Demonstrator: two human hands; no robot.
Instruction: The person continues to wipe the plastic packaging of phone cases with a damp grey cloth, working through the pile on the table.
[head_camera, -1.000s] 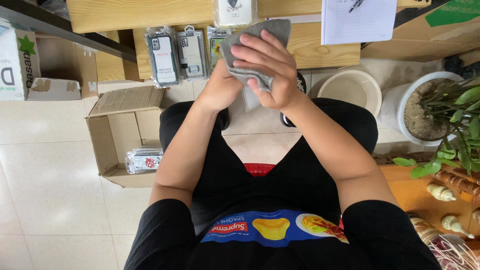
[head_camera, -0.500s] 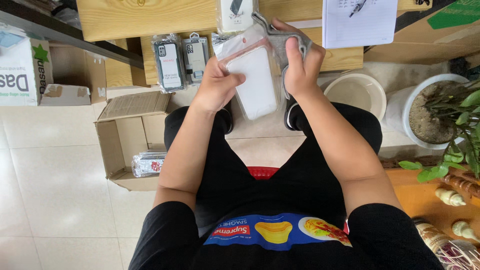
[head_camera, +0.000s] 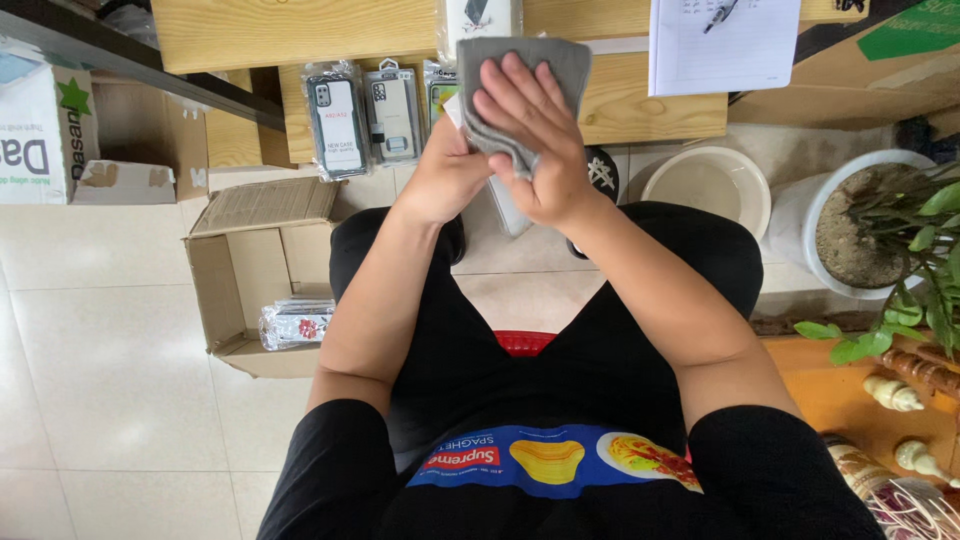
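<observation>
Your right hand (head_camera: 535, 140) lies flat on a grey cloth (head_camera: 520, 75), fingers together and stretched out, pressing it against the white case (head_camera: 505, 205) that your left hand (head_camera: 445, 180) grips from the other side, fingers closed round its edge. Cloth and case are raised above your knees, in front of the wooden worktop (head_camera: 300, 30). Packaged cases (head_camera: 365, 115) lean against the worktop, and an open carton (head_camera: 255, 280) sits on the floor at your left.
</observation>
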